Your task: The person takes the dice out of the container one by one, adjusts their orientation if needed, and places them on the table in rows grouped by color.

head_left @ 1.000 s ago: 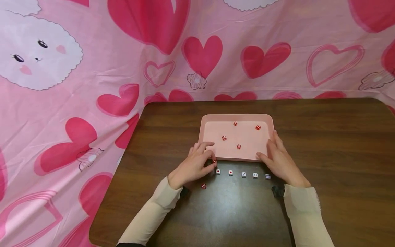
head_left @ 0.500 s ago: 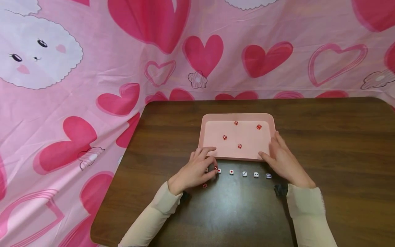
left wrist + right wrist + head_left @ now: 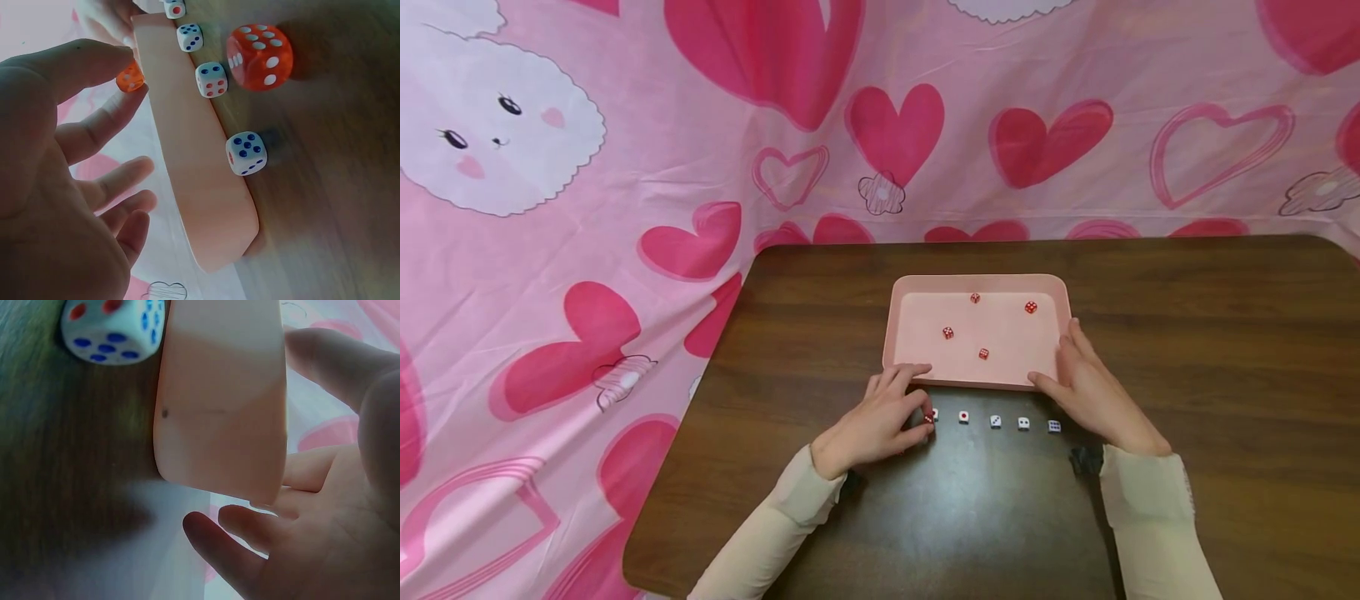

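The left hand (image 3: 880, 421) pinches a small red die (image 3: 929, 418) between thumb and forefinger, beside the leftmost white die (image 3: 936, 413) and near the pink tray (image 3: 977, 385). Likely light, hard and smooth, it could slip if squeezed on its rounded corners; opposite flat faces should hold best. The right hand (image 3: 1093, 396) rests loosely spread at the tray's near right corner. Whether the red die touches the worktop (image 3: 940, 533) is hard to tell.

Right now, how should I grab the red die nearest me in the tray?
Probably pinch two opposite sides of the red die, coming from above: it's a cube sitting apart from the others, and the pink tray has walls all round.
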A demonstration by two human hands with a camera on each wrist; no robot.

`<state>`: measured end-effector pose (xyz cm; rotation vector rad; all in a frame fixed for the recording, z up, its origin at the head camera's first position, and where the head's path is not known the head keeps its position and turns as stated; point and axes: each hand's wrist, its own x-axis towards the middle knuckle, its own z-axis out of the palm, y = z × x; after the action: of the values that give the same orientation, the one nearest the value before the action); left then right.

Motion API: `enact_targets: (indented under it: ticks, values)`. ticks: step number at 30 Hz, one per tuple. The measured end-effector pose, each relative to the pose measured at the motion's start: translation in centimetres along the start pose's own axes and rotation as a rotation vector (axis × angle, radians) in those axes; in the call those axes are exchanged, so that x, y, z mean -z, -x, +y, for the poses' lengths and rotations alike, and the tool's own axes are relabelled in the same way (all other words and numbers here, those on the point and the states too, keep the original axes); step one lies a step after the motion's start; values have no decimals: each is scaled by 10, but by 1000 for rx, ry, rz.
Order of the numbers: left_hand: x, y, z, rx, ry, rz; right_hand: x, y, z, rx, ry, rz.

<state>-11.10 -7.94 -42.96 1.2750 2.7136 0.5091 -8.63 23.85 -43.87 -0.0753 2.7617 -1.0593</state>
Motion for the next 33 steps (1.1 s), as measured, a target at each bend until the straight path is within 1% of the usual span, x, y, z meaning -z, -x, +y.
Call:
enact_targets:
  ticks: [4,11,17,23,33]
  values:
    - [-2,1,-1,-3,-20,-20,0,0,1,-2,-4,-4]
    - [-4,5,-1,-17,-17,-61,0,-1,2,-4,-11,-7]
    - [-6,7,2,-36,-11,-60,0,-1,1,-4,-9,-6]
    - [-9,8,4,-42,-24,-59,0,-3,3,20,-4,4]
    - [-13,11,5,-29,-40,-75,0,-3,2,16,12,-1]
